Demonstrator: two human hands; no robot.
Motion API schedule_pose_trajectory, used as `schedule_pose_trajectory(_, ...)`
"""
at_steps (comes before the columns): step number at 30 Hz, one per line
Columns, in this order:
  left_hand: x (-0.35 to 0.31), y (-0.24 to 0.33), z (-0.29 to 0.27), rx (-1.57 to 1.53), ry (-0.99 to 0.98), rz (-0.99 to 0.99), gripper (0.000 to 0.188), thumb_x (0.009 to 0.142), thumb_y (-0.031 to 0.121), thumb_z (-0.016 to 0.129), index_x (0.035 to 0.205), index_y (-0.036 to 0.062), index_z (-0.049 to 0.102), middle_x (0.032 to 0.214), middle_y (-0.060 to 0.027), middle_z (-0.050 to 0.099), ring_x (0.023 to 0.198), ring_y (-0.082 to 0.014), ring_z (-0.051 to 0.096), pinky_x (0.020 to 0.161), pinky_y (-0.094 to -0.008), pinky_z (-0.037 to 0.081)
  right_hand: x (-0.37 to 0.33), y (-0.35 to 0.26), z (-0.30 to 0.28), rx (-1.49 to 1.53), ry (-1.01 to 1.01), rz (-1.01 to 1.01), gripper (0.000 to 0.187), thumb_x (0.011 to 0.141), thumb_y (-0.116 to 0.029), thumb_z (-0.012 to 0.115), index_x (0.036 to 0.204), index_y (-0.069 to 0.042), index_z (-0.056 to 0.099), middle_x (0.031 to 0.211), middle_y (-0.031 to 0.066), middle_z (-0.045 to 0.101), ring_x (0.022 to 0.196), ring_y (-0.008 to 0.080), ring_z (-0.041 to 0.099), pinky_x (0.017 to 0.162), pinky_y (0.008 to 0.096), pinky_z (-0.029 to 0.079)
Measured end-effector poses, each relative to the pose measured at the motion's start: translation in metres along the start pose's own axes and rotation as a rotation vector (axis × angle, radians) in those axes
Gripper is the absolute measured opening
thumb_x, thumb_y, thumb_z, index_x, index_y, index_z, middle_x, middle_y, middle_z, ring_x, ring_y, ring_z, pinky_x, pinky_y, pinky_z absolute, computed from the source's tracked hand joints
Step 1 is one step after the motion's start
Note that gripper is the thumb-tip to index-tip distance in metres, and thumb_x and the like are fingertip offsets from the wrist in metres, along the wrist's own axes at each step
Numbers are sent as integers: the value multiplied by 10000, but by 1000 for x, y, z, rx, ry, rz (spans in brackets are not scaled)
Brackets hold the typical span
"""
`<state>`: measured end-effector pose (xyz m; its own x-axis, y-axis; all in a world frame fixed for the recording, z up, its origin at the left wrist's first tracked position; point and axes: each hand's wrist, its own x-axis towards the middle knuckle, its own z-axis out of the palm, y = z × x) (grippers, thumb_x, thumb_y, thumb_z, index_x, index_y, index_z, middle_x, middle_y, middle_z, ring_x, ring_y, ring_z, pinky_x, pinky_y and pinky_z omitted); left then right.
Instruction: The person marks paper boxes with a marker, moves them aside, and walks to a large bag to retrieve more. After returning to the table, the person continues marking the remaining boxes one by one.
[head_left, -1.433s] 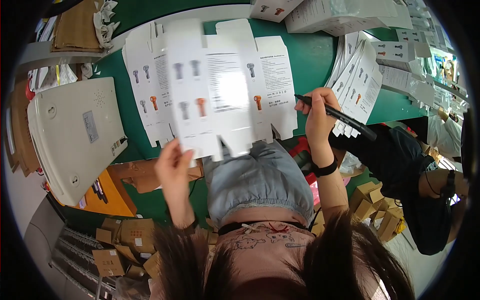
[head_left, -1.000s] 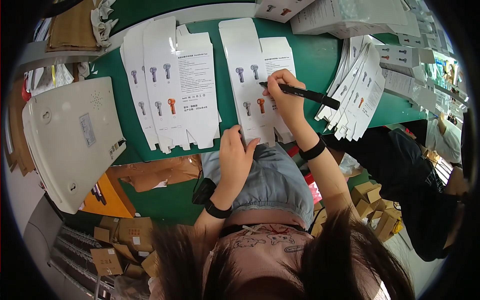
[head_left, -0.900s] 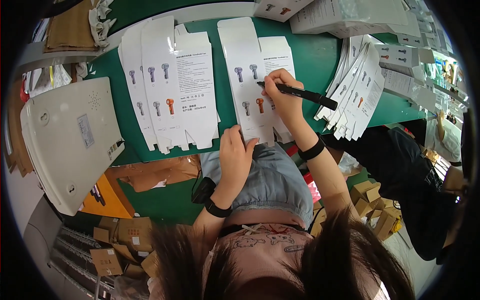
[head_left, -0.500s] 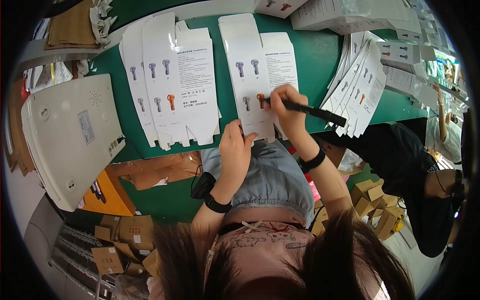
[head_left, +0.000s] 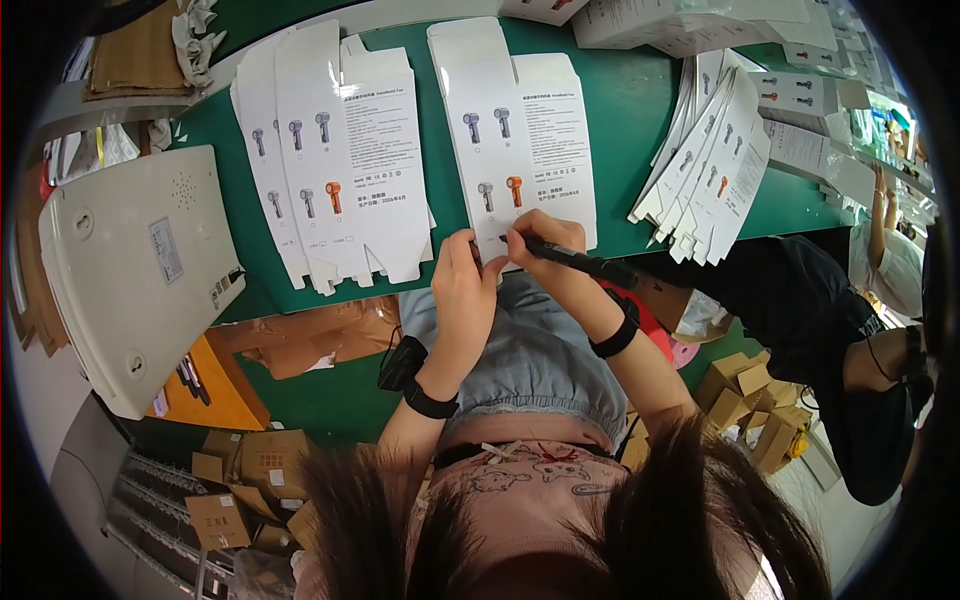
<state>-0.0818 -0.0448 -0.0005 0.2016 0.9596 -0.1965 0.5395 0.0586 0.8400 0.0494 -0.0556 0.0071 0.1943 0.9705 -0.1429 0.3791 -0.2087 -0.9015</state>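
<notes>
A white flattened carton printed with small handheld fans lies on the green table in front of me. My right hand is closed round a black marker pen, its tip down at the carton's lower part, just below the orange fan picture. Beside it, my left hand pinches the carton's near edge with bent fingers and thumb. To the left lies an overlapping stack of like flattened cartons. Another fanned-out stack rests on the right.
A cream-coloured device stands at the left end of the table. More white cartons are piled at the far right. Brown cardboard boxes sit on the floor at lower left, others at right. Another person's dark-clothed leg is to the right.
My right hand has moved down and slightly left with the marker, from the orange fan picture to the carton's lower part. The left hand still holds the near edge.
</notes>
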Motion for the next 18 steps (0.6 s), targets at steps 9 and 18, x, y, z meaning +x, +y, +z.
schedule_pose_trajectory(9, -4, 19, -64, -657, 155, -269, 265, 726, -22, 615, 961, -36, 493, 780, -14, 505, 683, -57, 489, 552, -191, 404, 19, -13, -44, 782, 520, 19, 107, 827, -64, 446, 734, -14, 460, 580, 67, 511, 522, 149, 522, 486, 235, 394)
schedule_pose_trajectory(18, 7, 13, -91, 620, 601, 256, 341, 699, 29, 639, 1005, -24, 497, 842, -115, 512, 819, -241, 515, 727, -307, 419, 59, -11, -34, 299, 262, 107, 68, 824, -50, 477, 775, -6, 493, 613, 59, 575, 534, 82, 520, 504, 193, 398)
